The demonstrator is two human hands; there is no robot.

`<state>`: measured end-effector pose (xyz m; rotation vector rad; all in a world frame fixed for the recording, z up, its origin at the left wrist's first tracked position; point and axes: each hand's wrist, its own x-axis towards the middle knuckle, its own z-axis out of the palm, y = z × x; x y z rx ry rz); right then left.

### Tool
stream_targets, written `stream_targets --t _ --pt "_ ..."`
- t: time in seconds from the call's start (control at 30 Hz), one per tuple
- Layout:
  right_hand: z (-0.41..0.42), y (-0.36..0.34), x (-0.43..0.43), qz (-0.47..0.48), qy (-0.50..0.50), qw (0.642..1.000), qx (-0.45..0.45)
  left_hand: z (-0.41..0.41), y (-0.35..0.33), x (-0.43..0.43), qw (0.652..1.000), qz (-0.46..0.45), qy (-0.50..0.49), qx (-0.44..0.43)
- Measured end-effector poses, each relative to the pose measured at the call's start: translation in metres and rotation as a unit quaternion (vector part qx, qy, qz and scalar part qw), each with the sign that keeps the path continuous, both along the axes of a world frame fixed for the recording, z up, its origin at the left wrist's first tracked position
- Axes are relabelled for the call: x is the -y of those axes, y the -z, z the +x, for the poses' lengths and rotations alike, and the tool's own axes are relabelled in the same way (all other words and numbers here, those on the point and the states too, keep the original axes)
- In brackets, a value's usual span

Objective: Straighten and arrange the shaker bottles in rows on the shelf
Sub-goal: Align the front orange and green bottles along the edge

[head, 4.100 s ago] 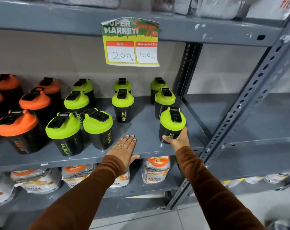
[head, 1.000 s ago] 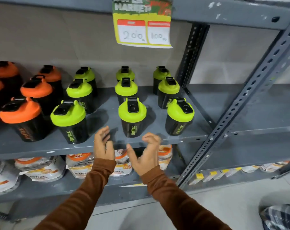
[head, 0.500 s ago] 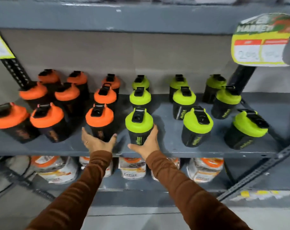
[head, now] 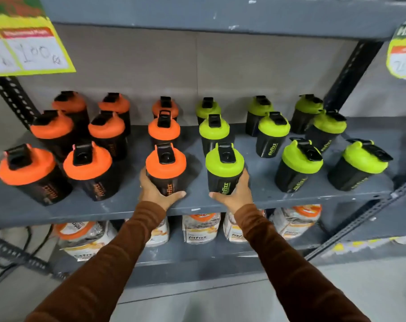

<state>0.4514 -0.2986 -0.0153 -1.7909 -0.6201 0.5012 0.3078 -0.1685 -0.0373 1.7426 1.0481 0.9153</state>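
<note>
Black shaker bottles stand in rows on the grey shelf (head: 118, 209): orange-lidded ones on the left, green-lidded ones on the right. My left hand (head: 154, 194) wraps the base of the front orange-lidded bottle (head: 166, 169) in the third column. My right hand (head: 235, 194) grips the front green-lidded bottle (head: 224, 169) beside it. Both bottles stand upright on the shelf, a gap between them. The front orange bottles at the left (head: 26, 174) lean outward in the wide-angle view.
Bagged products (head: 200, 226) lie on the lower shelf under my hands. Yellow price tags (head: 27, 49) hang from the upper shelf at left and right. Slotted metal uprights (head: 350, 73) frame the bay. Cables (head: 16, 259) run along the floor at the lower left.
The view has moved closer and slightly left. My left hand, open half a second ago, now grips the front orange bottle; my right hand stays on the front green bottle.
</note>
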Motion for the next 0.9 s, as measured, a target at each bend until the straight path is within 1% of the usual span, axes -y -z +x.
stream_targets --t 0.1,0.2,0.3,0.53,0.9 --pt "-0.005 -0.003 0.002 0.002 -0.001 1.000 -0.001 -0.011 0.005 -0.003 0.999 -0.014 0.039 -0.013" --pt "-0.009 -0.002 0.002 -0.009 0.012 1.000 0.014 -0.018 0.003 -0.007 0.997 -0.052 0.046 -0.026" --pt "-0.010 -0.003 0.003 -0.018 0.017 1.000 0.010 -0.022 0.003 -0.010 0.995 -0.071 0.056 -0.033" --pt "-0.007 -0.004 0.005 -0.023 0.011 1.000 0.010 -0.024 0.001 -0.011 0.994 -0.077 0.060 -0.044" --pt "0.001 -0.001 0.005 -0.026 -0.018 0.999 0.040 -0.027 -0.006 -0.004 0.993 -0.072 0.060 -0.067"
